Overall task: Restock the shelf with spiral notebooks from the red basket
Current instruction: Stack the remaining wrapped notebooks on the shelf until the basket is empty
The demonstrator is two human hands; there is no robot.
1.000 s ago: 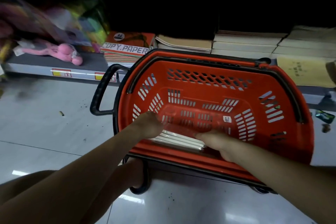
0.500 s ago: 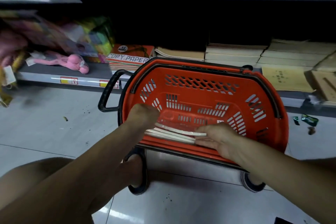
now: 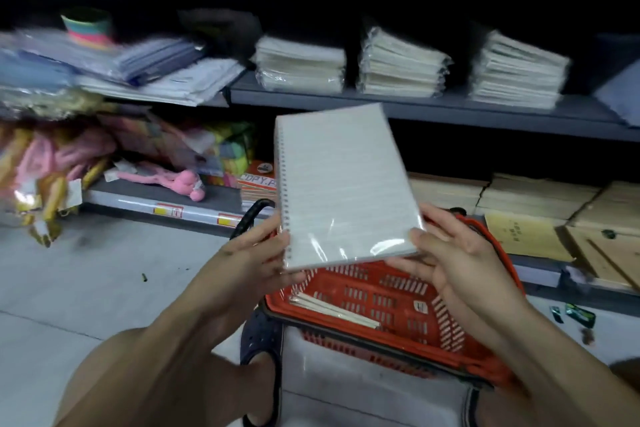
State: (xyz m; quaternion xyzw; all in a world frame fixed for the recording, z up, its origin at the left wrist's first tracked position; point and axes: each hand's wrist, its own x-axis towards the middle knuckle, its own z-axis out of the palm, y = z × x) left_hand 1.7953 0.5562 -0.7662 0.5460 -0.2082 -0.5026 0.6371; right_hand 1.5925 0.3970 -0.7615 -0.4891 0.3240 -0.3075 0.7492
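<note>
A white spiral notebook (image 3: 341,184) in clear wrap is lifted above the red basket (image 3: 446,333), its coil on the left. My left hand (image 3: 256,250) grips its lower left corner by the coil. My right hand (image 3: 450,253) holds its lower right corner, palm toward me. More notebooks (image 3: 334,310) lie flat in the basket's near left corner. On the grey shelf (image 3: 429,106) beyond stand three stacks of wrapped notebooks (image 3: 301,64).
The bottom shelf holds copy paper (image 3: 258,180), brown paper stacks (image 3: 540,198) and a pink plush toy (image 3: 173,180). Loose plastic sleeves (image 3: 145,69) pile on the left of the middle shelf. My shoe (image 3: 261,336) is beside the basket on the tiled floor.
Both hands were down in the basket on the notebooks; now they have lifted one notebook up in front of the shelf. The view has tilted upward, showing the middle shelf.
</note>
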